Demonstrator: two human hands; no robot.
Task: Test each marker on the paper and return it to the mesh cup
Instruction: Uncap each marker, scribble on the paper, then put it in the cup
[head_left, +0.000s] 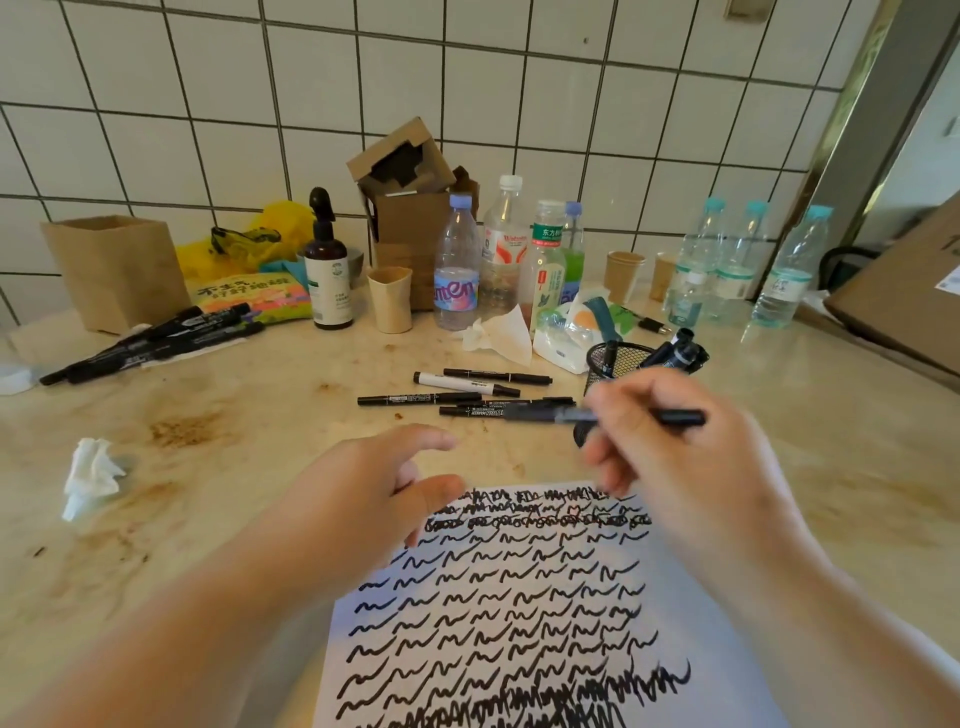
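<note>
Our right hand (670, 441) pinched a black marker (623, 415) level above the top edge of the paper (519, 597), which lay on the counter (234, 415) covered in black squiggles. Our left hand (374, 483) hovered at the sheet's upper left corner, fingers loosely curled around nothing. The mesh cup (618, 364) stood just beyond, markers leaning inside, with four loose markers (467, 389) lying left of it.
</note>
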